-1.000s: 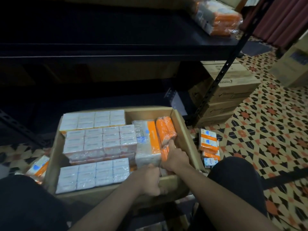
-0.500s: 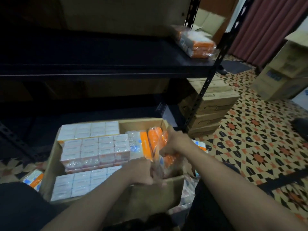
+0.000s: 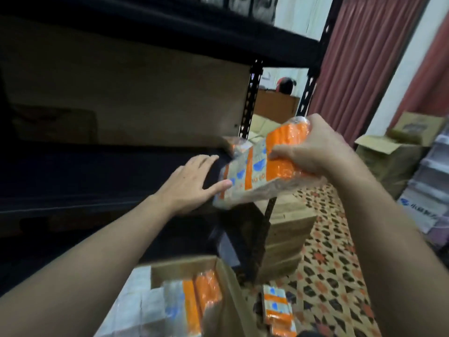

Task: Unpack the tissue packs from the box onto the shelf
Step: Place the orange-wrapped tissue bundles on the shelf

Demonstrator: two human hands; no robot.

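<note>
Lifted from box [image 3: 184, 266], tissue pack [image 3: 255, 177] in right hand [image 3: 315, 152], seemingly above shelf [image 3: 97, 171].

A black metal shelf board [image 3: 97, 171] bears an orange-and-white wrapped tissue pack [image 3: 234, 145] at its right end. The patterned tile floor [image 3: 340, 254] carries an open cardboard box [image 3: 184, 266], near.

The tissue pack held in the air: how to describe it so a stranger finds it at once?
Find the black shelf rack and its right front post. In front of it the right hand grips the tissue pack, orange and white in clear wrap. Unlike the packs in the box below, it is held up.
</note>
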